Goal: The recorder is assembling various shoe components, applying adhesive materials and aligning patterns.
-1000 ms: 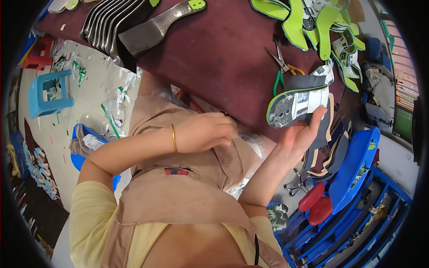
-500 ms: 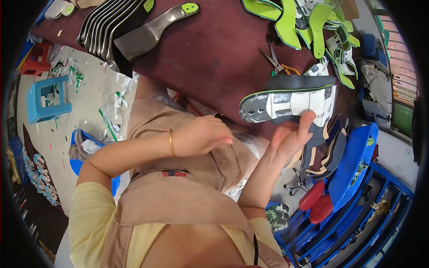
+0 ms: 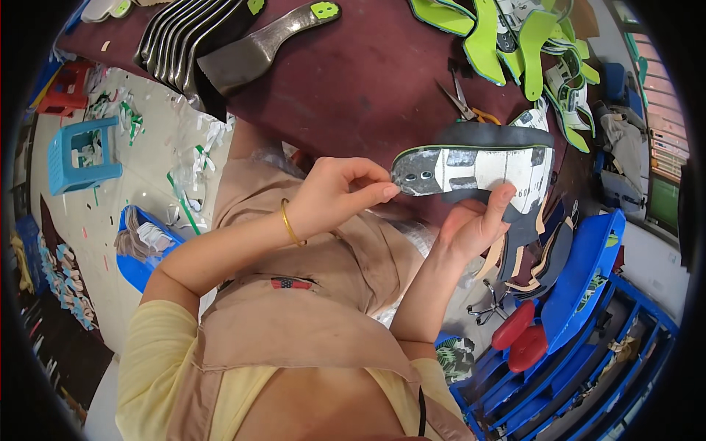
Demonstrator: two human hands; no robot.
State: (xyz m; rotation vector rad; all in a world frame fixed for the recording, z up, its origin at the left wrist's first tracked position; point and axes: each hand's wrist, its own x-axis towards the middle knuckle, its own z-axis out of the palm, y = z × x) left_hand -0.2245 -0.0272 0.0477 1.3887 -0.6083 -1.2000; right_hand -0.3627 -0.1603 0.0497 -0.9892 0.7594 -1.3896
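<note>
The person's right hand (image 3: 478,224) holds a shoe sole (image 3: 478,169) up in front of the near edge of a dark red surface (image 3: 346,95). Its grip is closed around the lower side, with the thumb pressed flat on the white part. The sole is white and gray, with a thin green edge and two small holes by its tip. A soft black piece (image 3: 493,134) sticks out along the top side. Small dark writing is printed on the white part, just beside the thumb. The left hand (image 3: 342,192) has its thumb and finger ends at the sole's tip; I cannot tell if that grip pinches the tip or only touches it. A gold bracelet (image 3: 287,220) is on the left wrist. The person wears a tan apron (image 3: 301,334) with a red and dark patch (image 3: 290,283), and any letters there are too small to read. On the surface, behind the sole, lie scissors (image 3: 460,101) with an orange handle. Bright green shoe parts (image 3: 482,48) are heaped at the far right. At the far left is a row of shiny dark bent pieces (image 3: 176,48), and next to it lies one more dark piece (image 3: 268,53). This one has a green tag (image 3: 324,9) with dark marks that I cannot read. A blue stool (image 3: 84,121) stands on the floor.
</note>
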